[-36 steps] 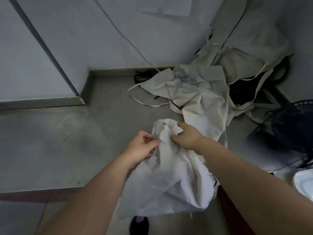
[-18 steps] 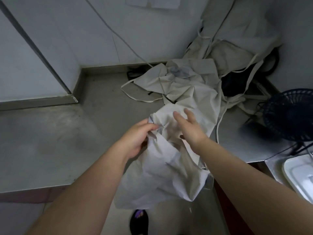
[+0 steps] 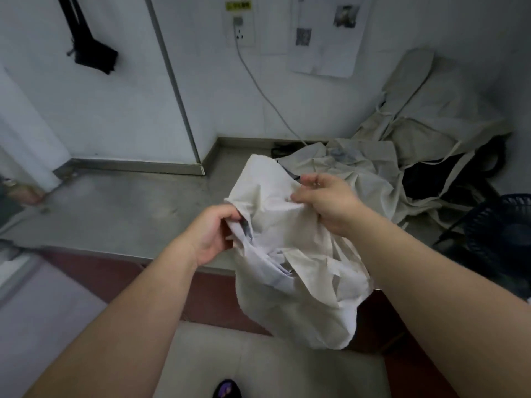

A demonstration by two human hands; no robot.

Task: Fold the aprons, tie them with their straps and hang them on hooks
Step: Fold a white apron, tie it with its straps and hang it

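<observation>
Your left hand (image 3: 214, 235) grips one side of the pale apron (image 3: 290, 271). Your right hand (image 3: 327, 203) pinches its top (fingers curled round the cloth). The apron hangs all bunched up between your hands, over the front edge of the metal counter (image 3: 120, 216). More aprons (image 3: 370, 168) lie heaped on the counter behind it.

The cream apron (image 3: 298, 268) you hold is crumpled and unfolded. Its top is bunched between your left hand (image 3: 214, 235) and right hand (image 3: 324, 201), and the rest hangs down past the front edge of the steel counter (image 3: 129, 211). Behind it, more cream aprons (image 3: 370, 168) lie in a rumpled heap in the counter's corner, straps trailing loose.
</observation>
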